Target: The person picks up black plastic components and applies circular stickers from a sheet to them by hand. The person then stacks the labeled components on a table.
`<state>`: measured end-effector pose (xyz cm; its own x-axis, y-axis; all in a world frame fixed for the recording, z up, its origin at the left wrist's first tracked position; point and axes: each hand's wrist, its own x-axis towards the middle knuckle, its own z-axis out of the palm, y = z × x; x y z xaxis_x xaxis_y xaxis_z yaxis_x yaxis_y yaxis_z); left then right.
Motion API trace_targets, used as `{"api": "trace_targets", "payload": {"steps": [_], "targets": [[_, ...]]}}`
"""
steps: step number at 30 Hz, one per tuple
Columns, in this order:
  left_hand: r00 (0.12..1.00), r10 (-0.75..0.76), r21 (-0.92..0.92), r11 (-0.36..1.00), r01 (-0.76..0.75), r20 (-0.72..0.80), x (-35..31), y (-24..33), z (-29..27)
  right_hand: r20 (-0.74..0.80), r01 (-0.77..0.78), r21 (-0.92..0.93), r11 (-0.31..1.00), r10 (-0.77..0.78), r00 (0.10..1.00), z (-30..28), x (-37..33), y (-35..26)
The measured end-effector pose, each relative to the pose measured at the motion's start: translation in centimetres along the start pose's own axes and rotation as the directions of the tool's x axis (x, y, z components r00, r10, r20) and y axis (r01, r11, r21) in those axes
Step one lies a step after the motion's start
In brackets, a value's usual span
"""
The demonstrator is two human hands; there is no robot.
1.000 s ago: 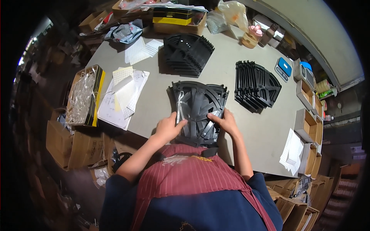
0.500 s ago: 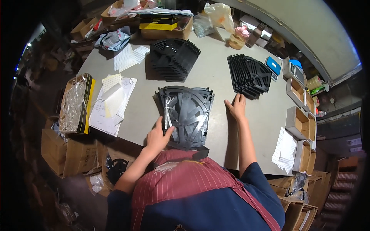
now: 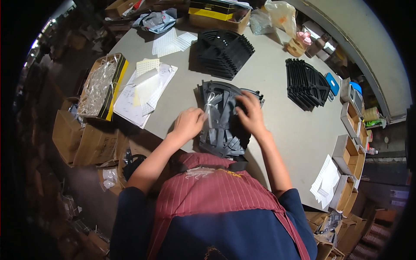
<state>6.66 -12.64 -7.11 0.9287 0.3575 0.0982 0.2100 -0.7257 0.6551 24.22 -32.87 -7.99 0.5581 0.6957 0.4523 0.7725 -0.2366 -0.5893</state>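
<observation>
A black plastic fan-shaped part [image 3: 223,145] with ribs and toothed edges lies on the table right before me, another similar black piece showing at its right edge. A clear plastic strip [image 3: 211,104] shines along its left side. My left hand [image 3: 189,125] is at the part's left edge, fingers curled and fingertips together; what they hold, if anything, is hidden. Over the right half is my right hand [image 3: 252,116], thumb and fingers apart, its shadow falling on the part. I cannot tell whether its fingertips touch the plastic.
A stack of black fan-shaped parts [image 3: 223,52] stands beyond; another stack [image 3: 305,84] is at right. A box of clear strips [image 3: 99,86] and papers [image 3: 125,102] lie left. Small cartons [image 3: 346,156] line the right edge, and a pink-lidded jar [image 3: 299,44] stands at the back.
My right hand has moved left from beside the right stack to over the fan-shaped part. My left hand has risen along the part's left edge, its fingers drawing together. The view has shifted.
</observation>
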Motion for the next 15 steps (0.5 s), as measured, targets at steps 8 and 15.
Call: {"api": "trace_targets", "payload": {"steps": [8, 15], "targets": [[0.994, 0.106, 0.185, 0.977, -0.103, -0.004, 3.0, 0.7, -0.5, 0.08, 0.037, -0.027, 0.999, -0.034, 0.996, 5.8, 1.4, -4.7], [0.994, 0.07, 0.291, 0.952, -0.092, 0.087, 4.0, 0.5, 0.4, 0.062, -0.008, 0.049, 0.999, 0.005, 0.998, 6.5, 1.0, -4.3]]}}
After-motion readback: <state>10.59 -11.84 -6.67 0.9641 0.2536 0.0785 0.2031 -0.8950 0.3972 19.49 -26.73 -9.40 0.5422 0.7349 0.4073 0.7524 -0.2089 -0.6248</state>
